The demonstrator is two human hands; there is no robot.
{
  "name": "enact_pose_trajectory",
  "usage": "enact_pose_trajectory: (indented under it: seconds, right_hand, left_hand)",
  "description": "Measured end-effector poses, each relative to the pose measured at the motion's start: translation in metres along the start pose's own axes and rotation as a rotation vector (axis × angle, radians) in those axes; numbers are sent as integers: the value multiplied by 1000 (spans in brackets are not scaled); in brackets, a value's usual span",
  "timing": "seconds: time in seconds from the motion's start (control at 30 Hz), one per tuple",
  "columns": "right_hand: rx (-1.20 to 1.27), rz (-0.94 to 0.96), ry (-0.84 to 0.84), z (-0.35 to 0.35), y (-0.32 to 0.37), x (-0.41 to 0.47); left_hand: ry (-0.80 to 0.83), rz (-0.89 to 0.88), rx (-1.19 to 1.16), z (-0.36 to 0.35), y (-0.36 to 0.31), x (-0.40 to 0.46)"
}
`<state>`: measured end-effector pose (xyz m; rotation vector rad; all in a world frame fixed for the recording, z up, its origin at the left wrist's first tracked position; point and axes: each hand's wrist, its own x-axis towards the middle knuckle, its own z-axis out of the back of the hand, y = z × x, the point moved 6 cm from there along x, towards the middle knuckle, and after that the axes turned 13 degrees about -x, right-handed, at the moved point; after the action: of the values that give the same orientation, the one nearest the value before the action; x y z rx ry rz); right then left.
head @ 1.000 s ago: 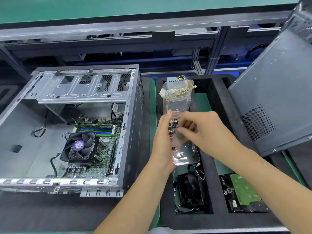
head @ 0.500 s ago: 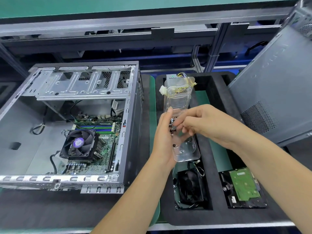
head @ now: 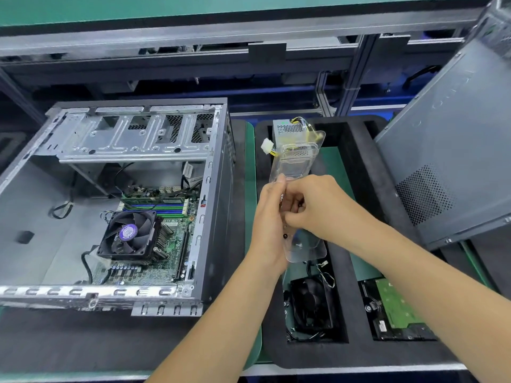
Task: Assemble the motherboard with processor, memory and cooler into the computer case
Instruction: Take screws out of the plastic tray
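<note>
The open computer case (head: 215, 194) lies on its side at the left. Inside it sits the green motherboard (head: 154, 261) with a black cooler fan (head: 128, 234) and memory sticks (head: 157, 208). Right of the case, my left hand (head: 269, 225) holds a clear plastic tray (head: 297, 161) with small screws in it, lifted over the black foam. My right hand (head: 318, 208) reaches into the tray with its fingertips pinched together; whether a screw is between them is hidden.
A black foam tray (head: 354, 352) at the right holds a power supply (head: 287, 128), a black case fan (head: 311, 308) and a hard drive (head: 395, 308). The grey side panel (head: 448, 150) leans at the far right. A metal frame rail runs along the back.
My right hand's fingers have curled deeper into the clear tray and closed together. My left hand has kept the tray in nearly the same place.
</note>
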<state>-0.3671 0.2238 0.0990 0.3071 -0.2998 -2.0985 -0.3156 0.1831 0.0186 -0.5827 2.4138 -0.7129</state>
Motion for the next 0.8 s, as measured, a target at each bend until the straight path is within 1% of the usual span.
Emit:
enact_pose_trajectory:
  seconds: [0.07,0.17,0.23,0.27,0.33,0.43,0.67,0.73,0.8]
  right_hand:
    - [182,-54,1,3,-11,-1]
    - [527,-95,68,5,-23,-1]
    - [675,-109,91,7,-28,0]
    - [712,-117,104,8,-29,0]
    - [720,-107,131,9,-31,0]
    - [660,-93,127,13,-34,-1]
    - [635,-201,108,12,-40,-1]
    - [685,-213,121,10,-40,-3]
    - [824,-212,143,9,-39,-3]
  left_hand:
    - [4,17,-33,-2,-3,-2]
    - [11,26,-114,-4,-8,-4]
    - [19,20,-139,-4,-8,-3]
    - [28,17,-137,-5,-8,-2]
    - [41,4,-140,-6,-9,-2]
    - [44,0,-127,-8,-11,-3]
    - [77,13,-104,-10,-14,-3]
    - [81,14,-93,-10,-16,-2]
    - [85,7,-91,-10,-17,-2]
